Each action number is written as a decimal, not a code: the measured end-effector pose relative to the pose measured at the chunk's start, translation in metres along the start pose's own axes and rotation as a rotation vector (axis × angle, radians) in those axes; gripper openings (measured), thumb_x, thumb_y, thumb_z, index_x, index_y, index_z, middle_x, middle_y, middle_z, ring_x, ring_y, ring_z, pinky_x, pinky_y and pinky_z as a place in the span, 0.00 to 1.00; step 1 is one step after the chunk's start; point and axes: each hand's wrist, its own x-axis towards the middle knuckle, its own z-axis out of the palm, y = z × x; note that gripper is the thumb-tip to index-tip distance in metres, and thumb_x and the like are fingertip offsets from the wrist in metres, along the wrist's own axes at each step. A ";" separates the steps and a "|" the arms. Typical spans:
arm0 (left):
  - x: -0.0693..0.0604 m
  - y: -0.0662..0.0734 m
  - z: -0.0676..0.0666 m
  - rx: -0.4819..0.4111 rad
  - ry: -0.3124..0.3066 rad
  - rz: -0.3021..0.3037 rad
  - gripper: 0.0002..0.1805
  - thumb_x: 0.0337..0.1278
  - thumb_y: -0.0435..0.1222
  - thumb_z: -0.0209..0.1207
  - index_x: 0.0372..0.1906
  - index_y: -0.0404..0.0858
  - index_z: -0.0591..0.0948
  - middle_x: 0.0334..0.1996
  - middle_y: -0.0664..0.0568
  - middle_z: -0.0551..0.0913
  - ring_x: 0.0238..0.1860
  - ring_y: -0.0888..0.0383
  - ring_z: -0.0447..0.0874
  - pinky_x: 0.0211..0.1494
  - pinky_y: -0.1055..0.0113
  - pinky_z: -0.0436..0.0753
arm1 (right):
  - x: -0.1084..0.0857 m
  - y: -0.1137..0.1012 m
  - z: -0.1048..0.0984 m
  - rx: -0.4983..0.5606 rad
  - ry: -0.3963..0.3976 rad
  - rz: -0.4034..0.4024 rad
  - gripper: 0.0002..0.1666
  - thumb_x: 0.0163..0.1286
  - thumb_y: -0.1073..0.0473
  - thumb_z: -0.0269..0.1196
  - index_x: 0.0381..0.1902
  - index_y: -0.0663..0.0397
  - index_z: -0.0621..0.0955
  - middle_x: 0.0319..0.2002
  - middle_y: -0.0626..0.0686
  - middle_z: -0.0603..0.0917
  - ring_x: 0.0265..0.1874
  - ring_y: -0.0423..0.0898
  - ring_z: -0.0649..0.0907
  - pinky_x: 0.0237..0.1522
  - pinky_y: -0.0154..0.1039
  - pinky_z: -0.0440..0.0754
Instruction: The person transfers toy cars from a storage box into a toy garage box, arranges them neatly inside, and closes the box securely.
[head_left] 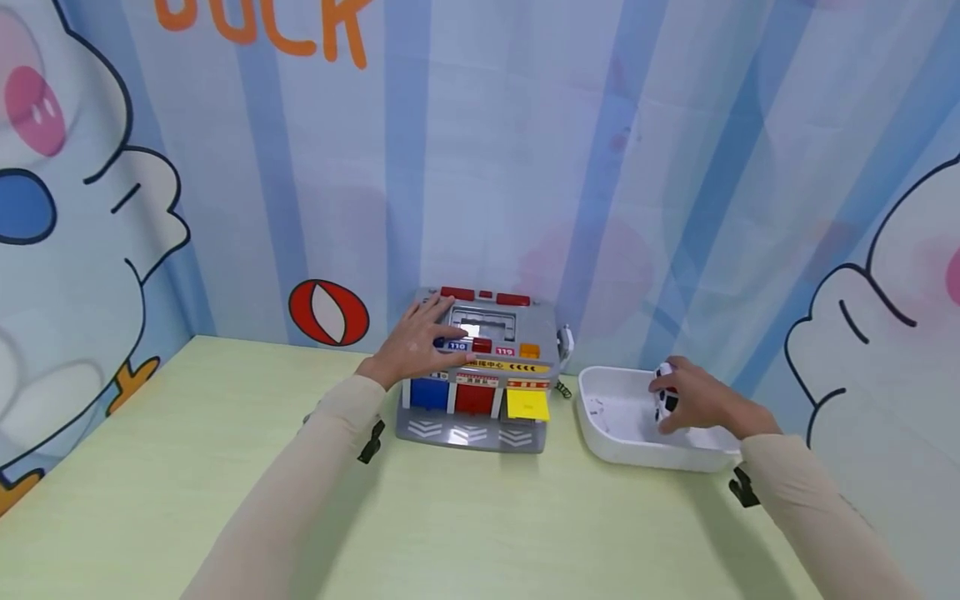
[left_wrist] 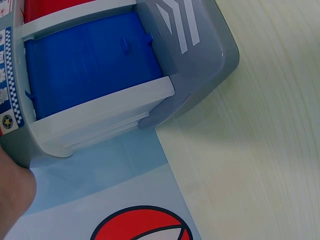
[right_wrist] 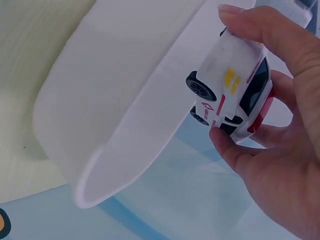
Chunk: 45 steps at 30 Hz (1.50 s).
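Observation:
My right hand (head_left: 711,402) pinches a small white toy car (right_wrist: 232,85) between thumb and fingertips, over the white plastic bin (head_left: 637,452). In the right wrist view the car shows black wheels, yellow and red markings and dark windows. My left hand (head_left: 416,346) rests, fingers spread, on the upper left of a grey toy rescue station (head_left: 468,435). Along its front the blue door (left_wrist: 90,65) and the red door (head_left: 475,399) are down, while the yellow door (head_left: 528,405) sticks outward. In the left wrist view only part of that hand shows.
A white toy telephone handset (head_left: 566,342) hangs on the station's right side, its coiled cord beside the bin. The pale table (head_left: 480,525) meets a blue-striped cartoon curtain (head_left: 480,167) behind. One bin wall rises close to my right hand.

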 end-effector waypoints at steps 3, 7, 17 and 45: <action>-0.001 0.000 -0.001 0.001 -0.002 -0.003 0.34 0.55 0.63 0.61 0.62 0.48 0.82 0.80 0.46 0.55 0.82 0.44 0.42 0.82 0.44 0.41 | 0.000 -0.010 -0.002 -0.016 0.012 -0.031 0.35 0.54 0.52 0.77 0.57 0.62 0.82 0.67 0.78 0.63 0.61 0.75 0.70 0.54 0.67 0.78; -0.001 -0.001 -0.001 0.001 -0.001 0.004 0.34 0.55 0.63 0.61 0.62 0.48 0.82 0.80 0.46 0.55 0.82 0.44 0.42 0.82 0.43 0.41 | 0.000 -0.024 -0.005 -0.038 0.022 -0.078 0.33 0.53 0.51 0.78 0.54 0.61 0.84 0.65 0.78 0.66 0.58 0.72 0.73 0.52 0.65 0.80; -0.002 0.001 -0.002 0.010 0.005 0.015 0.34 0.55 0.62 0.60 0.62 0.47 0.82 0.79 0.44 0.56 0.82 0.42 0.43 0.82 0.42 0.42 | -0.002 -0.066 -0.008 -0.060 0.007 -0.146 0.31 0.53 0.53 0.77 0.54 0.58 0.84 0.67 0.77 0.65 0.63 0.74 0.70 0.54 0.65 0.78; -0.001 0.000 -0.001 0.002 -0.007 -0.004 0.35 0.55 0.63 0.60 0.63 0.48 0.82 0.80 0.46 0.55 0.82 0.44 0.42 0.82 0.43 0.40 | -0.009 -0.127 0.027 -0.010 -0.075 -0.111 0.30 0.49 0.54 0.78 0.52 0.46 0.85 0.71 0.67 0.64 0.56 0.59 0.72 0.44 0.48 0.82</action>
